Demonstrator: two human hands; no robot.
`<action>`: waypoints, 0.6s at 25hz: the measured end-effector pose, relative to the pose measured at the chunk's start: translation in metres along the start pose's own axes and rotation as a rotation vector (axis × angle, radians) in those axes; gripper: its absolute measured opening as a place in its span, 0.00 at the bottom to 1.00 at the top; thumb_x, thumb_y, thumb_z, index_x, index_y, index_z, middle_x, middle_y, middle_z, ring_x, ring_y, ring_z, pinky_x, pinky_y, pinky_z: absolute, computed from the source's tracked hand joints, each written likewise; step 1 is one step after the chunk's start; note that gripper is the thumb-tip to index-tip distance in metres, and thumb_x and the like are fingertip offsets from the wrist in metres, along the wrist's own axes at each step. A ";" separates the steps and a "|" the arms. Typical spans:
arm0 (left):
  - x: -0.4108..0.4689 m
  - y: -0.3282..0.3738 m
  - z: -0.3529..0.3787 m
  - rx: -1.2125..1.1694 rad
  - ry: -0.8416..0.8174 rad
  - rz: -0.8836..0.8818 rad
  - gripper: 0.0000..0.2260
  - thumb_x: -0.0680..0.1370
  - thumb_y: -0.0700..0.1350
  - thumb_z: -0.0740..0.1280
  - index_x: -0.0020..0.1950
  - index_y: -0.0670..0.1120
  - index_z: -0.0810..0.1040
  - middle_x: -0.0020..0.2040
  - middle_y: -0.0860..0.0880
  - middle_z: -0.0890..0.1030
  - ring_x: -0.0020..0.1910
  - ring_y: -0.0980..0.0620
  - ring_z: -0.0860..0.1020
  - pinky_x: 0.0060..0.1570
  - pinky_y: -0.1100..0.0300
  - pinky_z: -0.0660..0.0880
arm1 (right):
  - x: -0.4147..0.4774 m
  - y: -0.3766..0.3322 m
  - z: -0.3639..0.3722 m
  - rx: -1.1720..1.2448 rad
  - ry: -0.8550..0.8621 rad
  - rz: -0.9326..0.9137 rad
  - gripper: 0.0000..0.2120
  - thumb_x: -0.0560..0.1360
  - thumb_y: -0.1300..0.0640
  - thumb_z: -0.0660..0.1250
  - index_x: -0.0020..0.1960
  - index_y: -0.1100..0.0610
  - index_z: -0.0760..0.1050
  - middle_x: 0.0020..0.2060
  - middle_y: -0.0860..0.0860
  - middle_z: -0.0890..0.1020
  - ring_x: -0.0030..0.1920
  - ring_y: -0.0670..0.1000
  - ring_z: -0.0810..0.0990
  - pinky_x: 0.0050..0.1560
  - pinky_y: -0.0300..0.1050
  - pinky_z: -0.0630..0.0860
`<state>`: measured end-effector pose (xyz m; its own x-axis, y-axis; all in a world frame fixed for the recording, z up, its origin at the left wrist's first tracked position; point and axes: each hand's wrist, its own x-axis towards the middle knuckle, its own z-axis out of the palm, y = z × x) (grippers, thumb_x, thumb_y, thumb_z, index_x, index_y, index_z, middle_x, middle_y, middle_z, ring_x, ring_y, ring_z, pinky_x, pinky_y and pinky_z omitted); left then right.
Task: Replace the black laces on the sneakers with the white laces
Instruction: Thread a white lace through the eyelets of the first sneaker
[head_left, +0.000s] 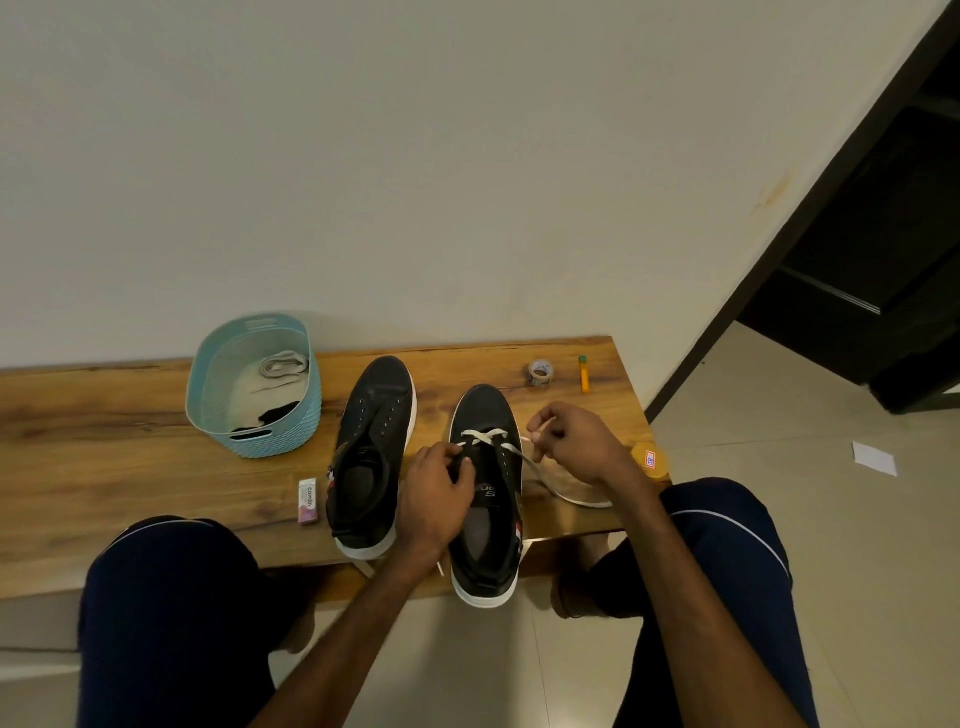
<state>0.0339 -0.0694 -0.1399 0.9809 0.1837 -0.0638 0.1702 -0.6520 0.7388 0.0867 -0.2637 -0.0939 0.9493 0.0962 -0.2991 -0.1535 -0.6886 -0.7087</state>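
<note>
At the bench's (104, 441) front edge, the black sneaker (485, 551) is gripped by the left hand (439, 491); the flat white lace (488, 437), likely limp, is pinched near its tip by the right hand (571, 441).

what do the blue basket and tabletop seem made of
The blue basket looks like matte moulded plastic: uniform colour, embossed weave pattern. The tabletop looks like wood with a light sheen, showing grain and dark streaks, though it could be laminate.
</note>
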 end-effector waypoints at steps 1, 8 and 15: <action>0.001 -0.001 -0.002 -0.063 -0.010 -0.043 0.12 0.81 0.47 0.64 0.62 0.47 0.78 0.53 0.51 0.81 0.49 0.56 0.78 0.44 0.66 0.72 | 0.000 -0.008 0.004 0.140 0.020 -0.044 0.05 0.78 0.66 0.67 0.52 0.58 0.77 0.41 0.55 0.85 0.37 0.41 0.82 0.35 0.32 0.73; 0.008 -0.006 -0.003 -0.243 -0.079 -0.145 0.11 0.82 0.42 0.61 0.60 0.47 0.80 0.48 0.52 0.82 0.48 0.56 0.80 0.49 0.56 0.78 | 0.013 -0.021 0.053 -0.009 0.028 -0.184 0.06 0.74 0.61 0.72 0.44 0.51 0.80 0.39 0.46 0.84 0.42 0.43 0.82 0.49 0.45 0.81; 0.007 -0.006 -0.003 -0.254 -0.054 -0.123 0.11 0.82 0.41 0.60 0.58 0.47 0.81 0.47 0.52 0.82 0.47 0.54 0.80 0.50 0.52 0.78 | 0.015 -0.029 0.065 -0.275 0.003 -0.222 0.05 0.73 0.58 0.69 0.48 0.54 0.81 0.44 0.51 0.84 0.45 0.52 0.81 0.46 0.49 0.80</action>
<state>0.0398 -0.0624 -0.1427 0.9590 0.2063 -0.1944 0.2663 -0.4211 0.8670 0.0881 -0.1959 -0.1192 0.9520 0.2635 -0.1555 0.1356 -0.8191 -0.5574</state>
